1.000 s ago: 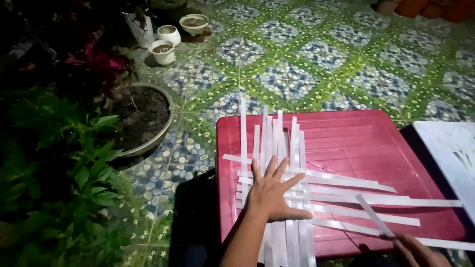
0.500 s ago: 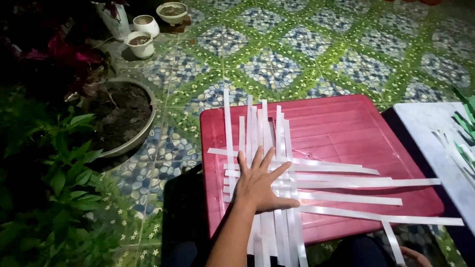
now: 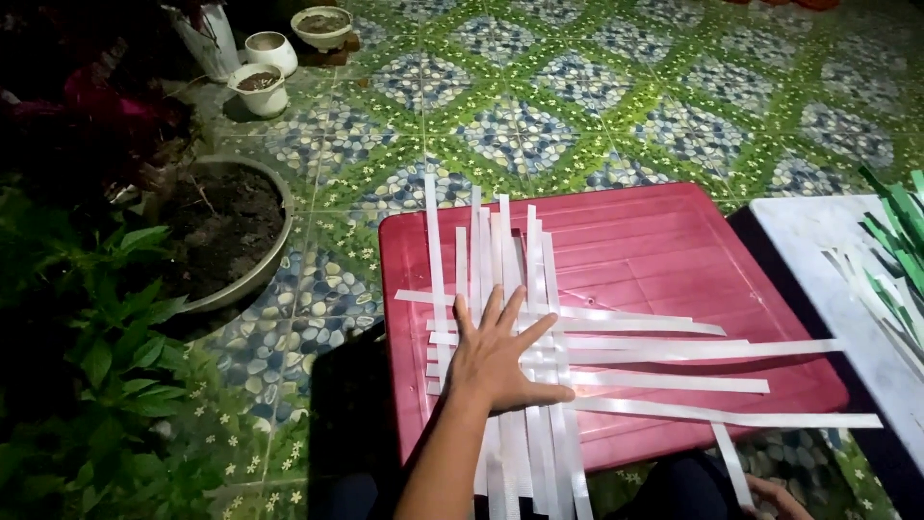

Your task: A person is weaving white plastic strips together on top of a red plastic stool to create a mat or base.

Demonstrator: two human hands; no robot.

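- The left hand (image 3: 496, 361) lies flat, fingers (image 3: 493, 310) spread, pressing down on white strips (image 3: 539, 337) that cross one another on the red counter (image 3: 664, 260).
- The right hand (image 3: 780, 496) shows only at the bottom edge, beside one loose strip (image 3: 733, 465); whether its fingers grip it cannot be told.
- Soil-filled pot (image 3: 226, 231) on the tiled floor (image 3: 539, 116).

No packages, labels, signs (or screens).

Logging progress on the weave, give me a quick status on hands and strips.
Left hand flat, fingers spread, pressing the woven white strips onto the red tabletop. Right hand low at frame edge by one loose strip's end; grip unclear. Nothing blocking.
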